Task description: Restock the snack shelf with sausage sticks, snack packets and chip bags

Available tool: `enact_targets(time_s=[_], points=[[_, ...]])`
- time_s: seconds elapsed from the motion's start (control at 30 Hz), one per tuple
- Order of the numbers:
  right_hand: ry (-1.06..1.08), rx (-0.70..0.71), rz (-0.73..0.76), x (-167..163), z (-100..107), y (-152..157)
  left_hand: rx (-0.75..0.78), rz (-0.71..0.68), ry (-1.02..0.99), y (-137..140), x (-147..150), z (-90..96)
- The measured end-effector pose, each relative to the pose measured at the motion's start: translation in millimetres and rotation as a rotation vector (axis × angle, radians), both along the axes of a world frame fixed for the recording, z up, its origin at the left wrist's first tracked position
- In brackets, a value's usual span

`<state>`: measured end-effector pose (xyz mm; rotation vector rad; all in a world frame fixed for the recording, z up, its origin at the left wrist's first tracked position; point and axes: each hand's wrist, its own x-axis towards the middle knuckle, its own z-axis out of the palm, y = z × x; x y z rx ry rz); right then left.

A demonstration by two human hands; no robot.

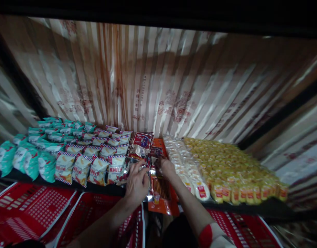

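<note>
My left hand [137, 182] lies on the lower part of a dark red and silver snack packet [140, 144], its fingers slightly bent and apart. Just right of it, my right hand [167, 169] closes its fingers at the edge of a dark snack packet [156, 151]; the fingertips are dim and partly hidden. Beneath that hand, an orange snack packet [160, 198] with brown sticks showing through its window juts over the shelf's front edge.
Left of my hands stand rows of white snack bags [98, 170] and teal bags [47, 167]. To the right lie white wrapped packs [185, 168] and many yellow ones [225, 168]. Red baskets [34, 206] sit below the shelf; patterned sheeting [158, 79] hangs behind.
</note>
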<state>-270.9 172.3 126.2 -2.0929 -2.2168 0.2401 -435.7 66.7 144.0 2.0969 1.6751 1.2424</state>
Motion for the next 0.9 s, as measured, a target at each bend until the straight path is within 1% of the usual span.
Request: enact_targets(time_s=[0.1, 0.23, 0.33, 0.43, 0.57, 0.7, 0.77, 0.8, 0.87, 0.9], points=[[-0.018, -0.027, -0.02, -1.9, -2.8, -4.3, 0.004, -0.081, -0.038, -17.9, 9.3, -6.7], [0.012, -0.016, -0.063, -3.2, -6.1, -1.9, -0.058, -0.114, -0.071, -32.3, 13.6, -14.2], [0.07, 0.015, -0.084, -2.0, -8.8, 0.3, -0.092, -0.12, -0.092, -37.4, 13.4, -15.0], [0.157, 0.055, -0.075, 1.9, -8.9, -0.7, -0.106, -0.128, -0.097, -40.0, 12.3, -11.7], [0.311, 0.101, -0.025, 12.8, 0.1, -5.5, -0.15, -0.154, -0.107, -42.2, 11.6, -7.6], [0.446, 0.139, -0.04, 30.9, 16.6, -16.9, -0.198, -0.194, -0.185, -42.5, 13.8, -10.5], [0.621, 0.132, -0.072, 40.2, 26.1, -29.1, -0.221, -0.215, -0.269, -41.7, 15.8, -12.4], [0.775, 0.117, -0.098, 43.8, 31.1, -37.4, -0.249, -0.219, -0.329, -41.3, 17.1, -12.5], [1.123, 0.06, -0.156, 47.1, 41.3, -57.4, -0.37, -0.223, -0.501, -41.6, 20.1, -10.1], [1.252, 0.022, -0.177, 46.4, 46.2, -68.4, -0.461, -0.229, -0.619, -42.5, 21.8, -7.7]])
